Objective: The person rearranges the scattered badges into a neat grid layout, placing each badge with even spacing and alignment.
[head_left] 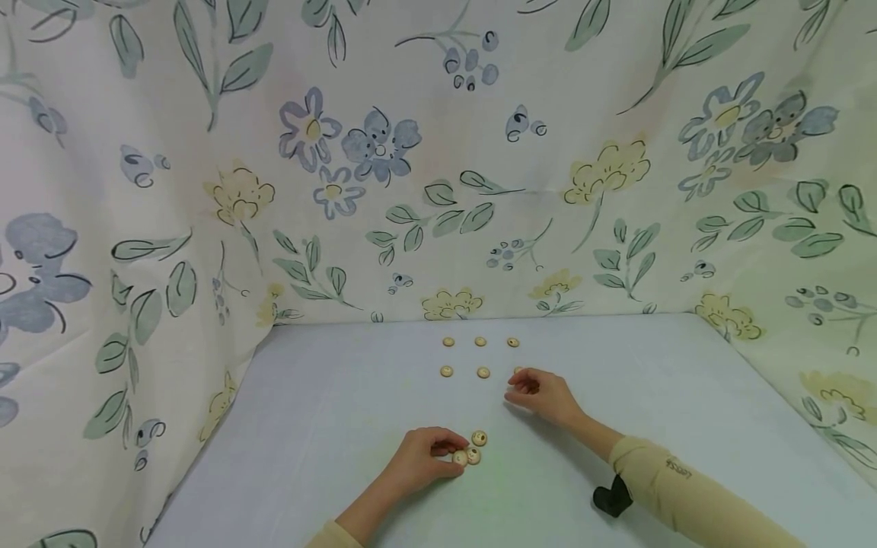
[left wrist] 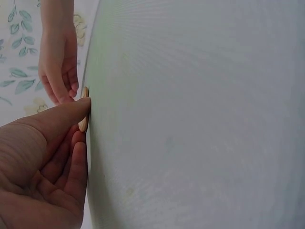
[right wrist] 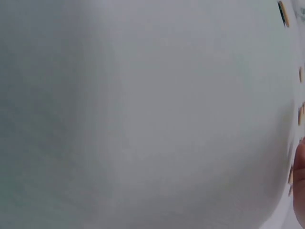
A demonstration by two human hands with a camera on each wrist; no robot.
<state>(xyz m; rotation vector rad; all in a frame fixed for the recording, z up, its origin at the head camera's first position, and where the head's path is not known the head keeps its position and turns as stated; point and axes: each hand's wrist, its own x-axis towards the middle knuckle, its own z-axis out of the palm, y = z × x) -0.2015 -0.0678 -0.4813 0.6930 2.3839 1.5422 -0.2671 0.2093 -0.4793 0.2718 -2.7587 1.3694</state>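
Observation:
My left hand (head_left: 426, 457) pinches a small round wooden disc (head_left: 460, 459) between thumb and fingers at the front middle of the table; the left wrist view shows this disc (left wrist: 84, 109) edge-on beneath the thumb. Two more wooden discs lie beside it, one close against it (head_left: 473, 456) and another a little farther back (head_left: 479, 438). Farther back and to the right, my right hand (head_left: 546, 394) hovers with thumb and index finger apart. Just beyond its fingertips lies a disc (head_left: 518, 370), partly hidden by them. Only the edge of my right hand (right wrist: 299, 183) enters the right wrist view.
Several similar discs stand in two rows at the back: a far row with a middle disc (head_left: 480, 342) and a nearer row with a middle disc (head_left: 483, 372). A black object (head_left: 613, 498) lies by the right sleeve. Flowered cloth (head_left: 438, 251) hangs behind the white table (head_left: 329, 396).

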